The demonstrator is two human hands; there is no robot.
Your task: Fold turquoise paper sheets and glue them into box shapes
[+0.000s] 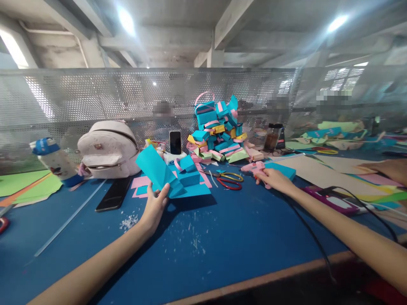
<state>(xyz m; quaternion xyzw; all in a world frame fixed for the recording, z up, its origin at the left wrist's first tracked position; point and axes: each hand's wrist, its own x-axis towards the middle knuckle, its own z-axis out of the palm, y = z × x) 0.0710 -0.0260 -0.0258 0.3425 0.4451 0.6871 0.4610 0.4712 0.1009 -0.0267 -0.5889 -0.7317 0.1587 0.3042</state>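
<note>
My left hand (pixel 155 205) is closed on a piece of folded blue paper (pixel 159 169), held up off the table with the thumb on its near side. Beneath and behind it lie more blue paper pieces (pixel 192 180) and pink sheets. Off to the right, my right hand (pixel 275 180) is wrapped round the handle of a pink glue gun (pixel 254 168), whose nozzle points left. The gun is low over the table, beside a flat blue stack (pixel 282 169). Between the hands rest scissors (pixel 227 180) with red and yellow handles.
A tall pile of blue, pink and yellow paper shapes (pixel 219 131) stands at the back. Leftward are a backpack (pixel 108 154), a black phone (pixel 113 195) and a bottle (pixel 57 163). Another person's hand (pixel 386 169) reaches in at right, past a purple device (pixel 330 200). Dark cables cross nearby.
</note>
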